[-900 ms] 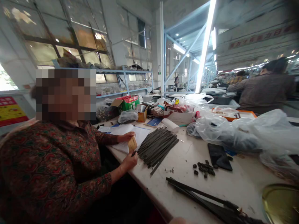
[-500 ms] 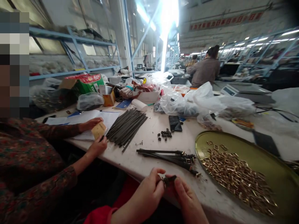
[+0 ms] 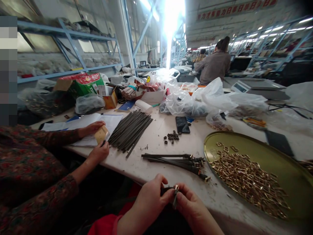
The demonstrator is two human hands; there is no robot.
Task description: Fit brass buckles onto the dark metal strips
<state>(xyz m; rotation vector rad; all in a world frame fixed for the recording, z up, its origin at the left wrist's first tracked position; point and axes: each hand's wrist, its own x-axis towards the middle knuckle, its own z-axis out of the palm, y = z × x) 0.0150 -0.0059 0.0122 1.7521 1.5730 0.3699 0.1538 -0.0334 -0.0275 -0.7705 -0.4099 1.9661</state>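
Note:
My left hand (image 3: 150, 197) is closed on a dark narrow strap (image 3: 167, 189) at the front edge of the table. At the strap's end, my right hand (image 3: 192, 204) pinches a small gold-coloured metal buckle (image 3: 176, 188) and the strap tip, fingers almost touching those of my left hand. Just beyond both hands lie several dark straps (image 3: 168, 160) with gold buckles at their right ends. Small black loops (image 3: 172, 137) are heaped behind these. A large olive-gold tray (image 3: 265, 153) on the right holds a pile of gold buckles (image 3: 249, 181).
To the left, a co-worker's hands (image 3: 99, 153) hold a tan card (image 3: 101, 133) and a dark pen-like item over papers. Dark strips (image 3: 132, 130) lie bundled beside them. A phone (image 3: 183, 125), plastic bags (image 3: 188, 102) and a scale (image 3: 259, 88) stand further back.
My right hand has shifted its grip, and a gold buckle now shows upright between my fingertips. The strap end has turned from sideways to pointing downward. The view has shifted slightly.

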